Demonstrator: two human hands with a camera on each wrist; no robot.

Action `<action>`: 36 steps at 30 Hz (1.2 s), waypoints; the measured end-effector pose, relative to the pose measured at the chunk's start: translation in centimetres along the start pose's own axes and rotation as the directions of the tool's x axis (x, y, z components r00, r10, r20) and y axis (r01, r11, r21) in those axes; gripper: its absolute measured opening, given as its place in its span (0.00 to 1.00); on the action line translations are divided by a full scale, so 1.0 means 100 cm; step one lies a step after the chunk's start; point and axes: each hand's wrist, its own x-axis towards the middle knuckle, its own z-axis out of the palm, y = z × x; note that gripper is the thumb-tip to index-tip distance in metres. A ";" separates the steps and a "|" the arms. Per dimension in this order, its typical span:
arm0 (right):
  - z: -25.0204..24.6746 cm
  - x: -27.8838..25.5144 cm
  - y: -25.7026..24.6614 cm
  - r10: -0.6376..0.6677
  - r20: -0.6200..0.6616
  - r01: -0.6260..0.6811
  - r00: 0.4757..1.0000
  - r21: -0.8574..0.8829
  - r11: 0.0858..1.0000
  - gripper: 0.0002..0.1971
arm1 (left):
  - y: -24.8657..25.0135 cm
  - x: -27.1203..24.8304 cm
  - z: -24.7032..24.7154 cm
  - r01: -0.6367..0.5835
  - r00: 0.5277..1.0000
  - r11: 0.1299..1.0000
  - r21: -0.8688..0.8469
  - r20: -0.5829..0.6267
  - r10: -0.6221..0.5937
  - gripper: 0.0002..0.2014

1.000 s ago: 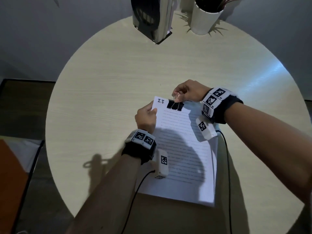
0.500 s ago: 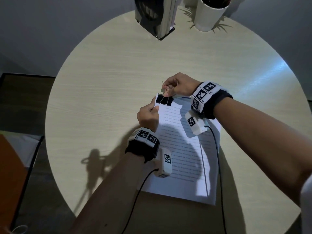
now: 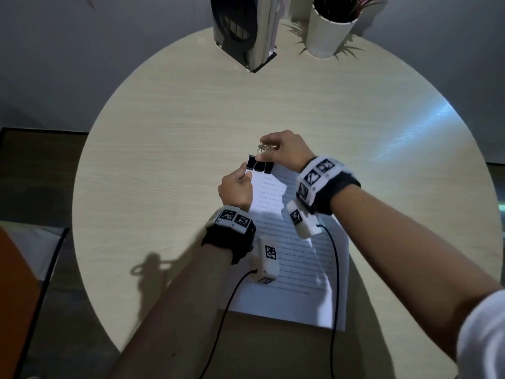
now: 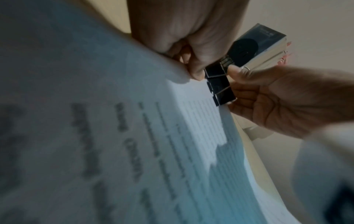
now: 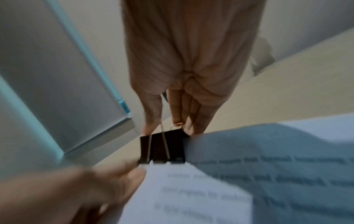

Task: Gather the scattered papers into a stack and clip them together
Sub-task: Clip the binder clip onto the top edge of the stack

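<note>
The round table (image 3: 169, 149) looks like pale wood-grain laminate, matt; the papers (image 3: 300, 258) are smooth white printed sheets; the binder clips (image 3: 259, 167) are glossy black with bright wire handles; the far pot (image 3: 328, 34) is plain matt white.

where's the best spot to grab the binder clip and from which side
By its silver wire handles, from the far side of the paper stack. The binder clip bites the stack's top edge with its mouth toward the person, so the handles stick out away from the sheets. The right hand already pinches them there, while the left hand holds the corner beside the clip.
</note>
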 end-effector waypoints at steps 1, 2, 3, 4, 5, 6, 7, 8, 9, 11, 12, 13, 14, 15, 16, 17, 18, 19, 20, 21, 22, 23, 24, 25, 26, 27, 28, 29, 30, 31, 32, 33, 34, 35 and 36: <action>0.004 -0.011 -0.002 -0.041 -0.053 0.041 0.998 -0.016 0.999 0.23 | 0.002 0.002 -0.001 0.032 0.999 0.999 -0.011 0.015 -0.032 0.18; 0.008 -0.023 -0.002 -0.081 -0.095 0.081 0.992 -0.008 0.997 0.21 | 0.003 0.004 -0.002 0.057 0.998 0.998 -0.014 0.032 -0.056 0.18; 0.012 -0.036 -0.001 -0.115 -0.121 0.116 0.986 0.006 0.993 0.18 | 0.004 0.006 -0.003 0.082 0.996 0.997 -0.014 0.046 -0.081 0.18; 0.017 -0.049 0.002 -0.143 -0.127 0.144 0.982 0.002 0.990 0.16 | 0.004 0.008 -0.005 0.106 0.993 0.994 -0.020 0.057 -0.105 0.17; 0.023 -0.062 0.006 -0.167 -0.112 0.164 0.980 -0.037 0.986 0.17 | 0.004 0.010 -0.006 0.130 0.989 0.991 -0.034 0.075 -0.128 0.17; 0.030 -0.071 0.012 -0.196 -0.079 0.188 0.977 -0.097 0.977 0.18 | 0.004 0.013 -0.007 0.153 0.984 0.987 -0.052 0.099 -0.148 0.17; 0.036 -0.077 0.018 -0.234 -0.025 0.227 0.972 -0.162 0.960 0.21 | 0.004 0.015 -0.008 0.170 0.980 0.983 -0.071 0.119 -0.161 0.17; 0.041 -0.080 0.025 -0.261 0.036 0.263 0.965 -0.195 0.945 0.23 | 0.004 0.016 -0.010 0.179 0.977 0.979 -0.094 0.136 -0.165 0.18; 0.043 -0.079 0.030 -0.252 0.073 0.261 0.965 -0.198 0.945 0.24 | 0.005 0.017 -0.012 0.181 0.973 0.977 -0.115 0.163 -0.161 0.19; 0.036 -0.074 0.040 -0.173 -0.025 0.168 0.985 -0.148 0.975 0.22 | 0.009 0.016 -0.015 0.143 0.965 0.983 -0.115 0.237 -0.113 0.23; 0.031 -0.068 0.045 -0.128 -0.119 0.115 0.985 -0.111 0.987 0.20 | 0.011 0.014 -0.019 0.098 0.959 0.991 -0.088 0.274 -0.071 0.25; 0.023 -0.064 0.047 -0.077 -0.188 0.063 0.979 -0.082 0.995 0.20 | 0.017 0.011 -0.022 0.040 0.945 0.998 -0.051 0.327 -0.021 0.29; 0.017 -0.059 0.051 -0.033 -0.205 0.018 0.978 -0.074 0.997 0.23 | 0.022 0.007 -0.025 -0.024 0.924 1.000 -0.005 0.381 0.024 0.32; 0.012 -0.055 0.052 0.006 -0.168 -0.023 0.986 -0.102 0.995 0.26 | 0.028 0.004 -0.027 -0.094 0.899 0.995 0.039 0.433 0.068 0.35; 0.008 -0.050 0.054 0.031 -0.114 -0.046 0.993 -0.133 0.990 0.26 | 0.036 0.002 -0.029 -0.162 0.869 0.984 0.071 0.482 0.108 0.38; 0.005 -0.047 0.054 0.036 -0.074 -0.046 0.997 -0.146 0.988 0.23 | 0.043 0.000 -0.030 -0.216 0.838 0.971 0.103 0.529 0.130 0.40; 0.003 -0.045 0.054 0.013 -0.056 -0.020 0.998 -0.127 0.992 0.18 | 0.050 -0.001 -0.031 -0.255 0.814 0.959 0.125 0.563 0.143 0.40; 0.001 -0.047 0.052 -0.016 -0.068 0.010 0.998 -0.088 0.996 0.13 | 0.056 -0.002 -0.032 -0.272 0.809 0.951 0.144 0.569 0.146 0.39; -0.001 -0.050 0.051 -0.051 -0.102 0.047 0.993 -0.036 0.998 0.10 | 0.061 -0.002 -0.033 -0.290 0.815 0.943 0.164 0.558 0.154 0.37; -0.004 -0.054 0.050 -0.072 -0.143 0.073 0.987 0.002 0.997 0.08 | 0.063 -0.002 -0.033 -0.315 0.821 0.933 0.176 0.544 0.174 0.36; -0.008 -0.056 0.050 -0.100 -0.177 0.106 0.979 0.025 0.994 0.07 | 0.064 -0.002 -0.034 -0.363 0.819 0.915 0.177 0.528 0.223 0.37; -0.012 -0.060 0.049 -0.120 -0.191 0.128 0.974 0.028 0.991 0.06 | 0.065 -0.004 -0.034 -0.442 0.804 0.877 0.188 0.518 0.294 0.40; -0.015 -0.062 0.048 -0.135 -0.190 0.140 0.973 0.013 0.990 0.06 | 0.067 -0.005 -0.034 -0.531 0.773 0.820 0.215 0.520 0.364 0.41; -0.017 -0.064 0.046 -0.136 -0.178 0.137 0.975 -0.009 0.991 0.06 | 0.070 -0.006 -0.033 -0.597 0.739 0.767 0.235 0.534 0.411 0.41; -0.019 -0.066 0.045 -0.139 -0.171 0.138 0.975 -0.021 0.990 0.06 | 0.072 -0.007 -0.031 -0.637 0.710 0.726 0.259 0.564 0.421 0.39; -0.021 -0.068 0.044 -0.146 -0.171 0.144 0.974 -0.023 0.989 0.06 | 0.074 -0.008 -0.030 -0.667 0.681 0.686 0.289 0.608 0.407 0.36; -0.022 -0.070 0.044 -0.163 -0.179 0.161 0.970 -0.022 0.987 0.05 | 0.076 -0.009 -0.028 -0.681 0.666 0.659 0.319 0.643 0.378 0.33; -0.023 -0.072 0.044 -0.182 -0.190 0.181 0.965 -0.025 0.983 0.05 | 0.077 -0.009 -0.027 -0.676 0.672 0.658 0.330 0.644 0.367 0.30; -0.023 -0.074 0.043 -0.208 -0.207 0.206 0.956 -0.033 0.978 0.05 | 0.079 -0.009 -0.026 -0.639 0.704 0.701 0.318 0.608 0.366 0.27; -0.024 -0.076 0.042 -0.231 -0.226 0.227 0.947 -0.041 0.973 0.05 | 0.081 -0.011 -0.026 -0.554 0.758 0.784 0.281 0.559 0.336 0.24; -0.025 -0.077 0.041 -0.245 -0.250 0.241 0.937 -0.047 0.969 0.05 | 0.081 -0.013 -0.026 -0.444 0.801 0.870 0.212 0.530 0.279 0.21; -0.027 -0.077 0.041 -0.246 -0.275 0.243 0.929 -0.048 0.969 0.05 | 0.079 -0.016 -0.026 -0.350 0.820 0.926 0.140 0.524 0.230 0.16; -0.029 -0.077 0.041 -0.248 -0.299 0.244 0.921 -0.049 0.968 0.05 | 0.074 -0.020 -0.025 -0.289 0.823 0.952 0.099 0.534 0.195 0.10; -0.032 -0.077 0.042 -0.241 -0.330 0.240 0.913 -0.043 0.970 0.05 | 0.066 -0.023 -0.025 -0.264 0.832 0.957 0.120 0.530 0.163 0.06; -0.036 -0.077 0.043 -0.225 -0.371 0.231 0.901 -0.029 0.972 0.05 | 0.055 -0.025 -0.024 -0.264 0.841 0.947 0.182 0.524 0.134 0.09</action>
